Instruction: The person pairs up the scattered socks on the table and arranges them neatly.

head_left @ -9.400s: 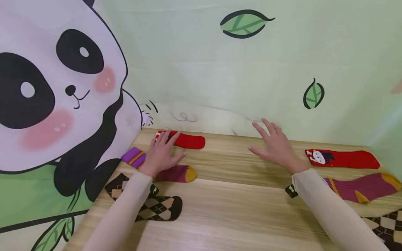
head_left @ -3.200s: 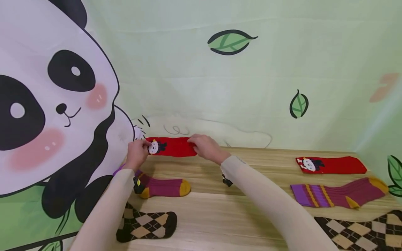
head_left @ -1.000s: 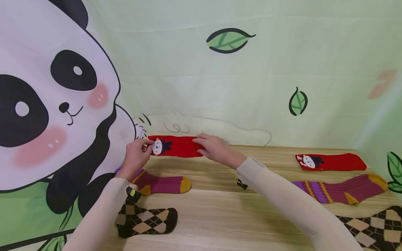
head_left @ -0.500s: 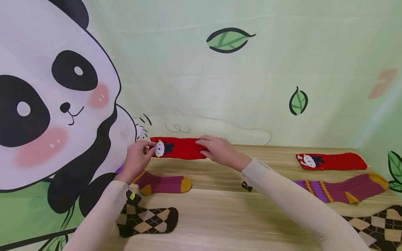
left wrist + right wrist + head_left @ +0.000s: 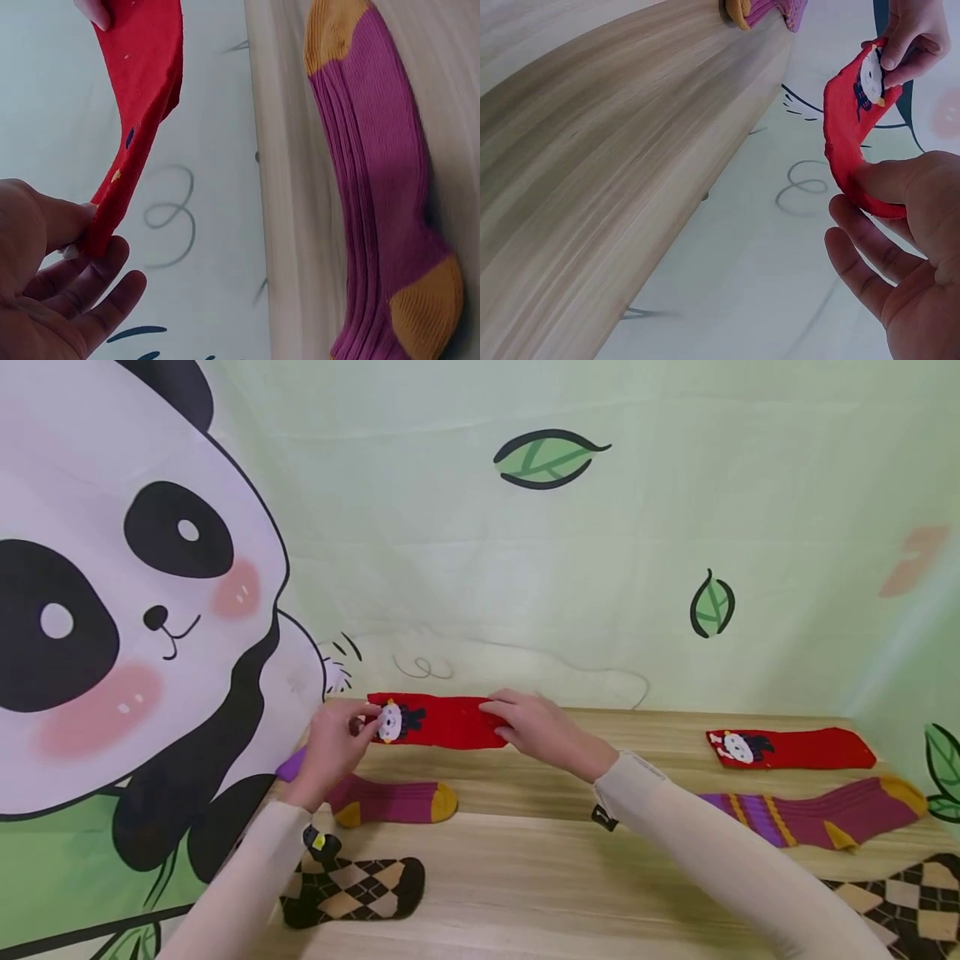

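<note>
A red sock [image 5: 450, 722] with a white-faced, dark-haired cartoon figure is stretched between my two hands, lifted off the table. My left hand [image 5: 335, 739] pinches its cuff end between thumb and fingers; the left wrist view shows that end of the red sock [image 5: 112, 210] folded under the thumb. At the toe end, my right hand [image 5: 543, 731] grips the fabric, and in the right wrist view the red sock [image 5: 844, 142] bends between thumb and fingers. Below my left hand lies a purple sock [image 5: 397, 800] with a mustard heel and toe, partly hidden by the wrist.
An argyle sock [image 5: 360, 889] lies at the front left. On the right are another red sock [image 5: 810, 748], a purple sock [image 5: 847, 814] and an argyle sock [image 5: 915, 902], partly behind the right sleeve. A panda-printed cloth [image 5: 450, 527] rises behind the wooden table [image 5: 525, 868].
From lying at the back left under my left hand, the red sock has been picked up by both hands. Over the last second, hands and sock have shifted slightly right and lower in the head view.
</note>
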`<state>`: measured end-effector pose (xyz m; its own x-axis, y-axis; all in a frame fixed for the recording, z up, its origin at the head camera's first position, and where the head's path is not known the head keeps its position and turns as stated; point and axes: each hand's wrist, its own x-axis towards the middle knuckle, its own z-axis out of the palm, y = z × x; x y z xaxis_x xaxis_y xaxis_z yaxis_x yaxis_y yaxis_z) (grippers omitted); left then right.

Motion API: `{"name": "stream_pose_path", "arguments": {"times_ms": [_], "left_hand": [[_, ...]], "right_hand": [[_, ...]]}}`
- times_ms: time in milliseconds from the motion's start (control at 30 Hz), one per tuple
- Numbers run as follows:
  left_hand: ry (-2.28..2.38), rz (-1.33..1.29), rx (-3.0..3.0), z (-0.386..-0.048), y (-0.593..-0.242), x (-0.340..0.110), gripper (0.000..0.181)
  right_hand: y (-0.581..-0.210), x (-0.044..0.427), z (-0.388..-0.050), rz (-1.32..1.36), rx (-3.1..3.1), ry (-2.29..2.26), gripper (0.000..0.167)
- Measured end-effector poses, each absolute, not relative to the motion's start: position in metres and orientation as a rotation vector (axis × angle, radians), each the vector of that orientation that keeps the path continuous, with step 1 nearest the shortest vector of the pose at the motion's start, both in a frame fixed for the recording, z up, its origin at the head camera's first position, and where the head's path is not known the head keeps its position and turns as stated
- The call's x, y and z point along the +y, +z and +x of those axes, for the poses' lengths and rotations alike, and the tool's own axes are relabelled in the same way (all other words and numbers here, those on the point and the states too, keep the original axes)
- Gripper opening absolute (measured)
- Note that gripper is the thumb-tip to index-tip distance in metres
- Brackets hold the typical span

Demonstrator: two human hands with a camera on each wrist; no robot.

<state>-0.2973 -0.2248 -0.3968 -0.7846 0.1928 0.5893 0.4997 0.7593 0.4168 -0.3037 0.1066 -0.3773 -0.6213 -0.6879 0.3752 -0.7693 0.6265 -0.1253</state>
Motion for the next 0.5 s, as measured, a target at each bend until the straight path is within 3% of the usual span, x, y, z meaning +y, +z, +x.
{"name": "stream_pose_path", "arguments": {"times_ms": [500], "left_hand": [[-0.893, -0.489, -2.503, -0.279, -0.402, -0.211, 0.02]], "right_hand": [[-0.382, 0.127, -0.287, 1.173, -2.515, 0.389, 0.044]]}}
